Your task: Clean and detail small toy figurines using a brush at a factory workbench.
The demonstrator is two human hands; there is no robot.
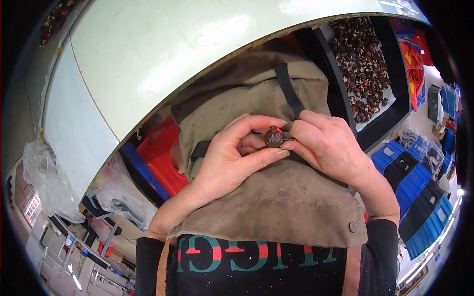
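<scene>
Dark brown figurine held between two hands

A small figurine (pixel 274 138) was held above the lap, over a khaki apron (pixel 281 207). Its rounded body was coloured dark brown, with a slight sheen and paler marks on the front. It was topped by a smaller brown knob, and a bright red detail was shown at the upper right. Finer shaping could not be made out.

The figurine was grasped by the left hand (pixel 237 153), with the thumb set on the near side and the forefinger arched over the far side. The right hand (pixel 328 143) was clenched at the figurine's right; a thin dark piece (pixel 290 139) was pinched between thumb and forefinger, but its kind could not be told.

At the far right, many small brown, red and pale pieces (pixel 363 69) were heaped in a black tray (pixel 399 64).
</scene>
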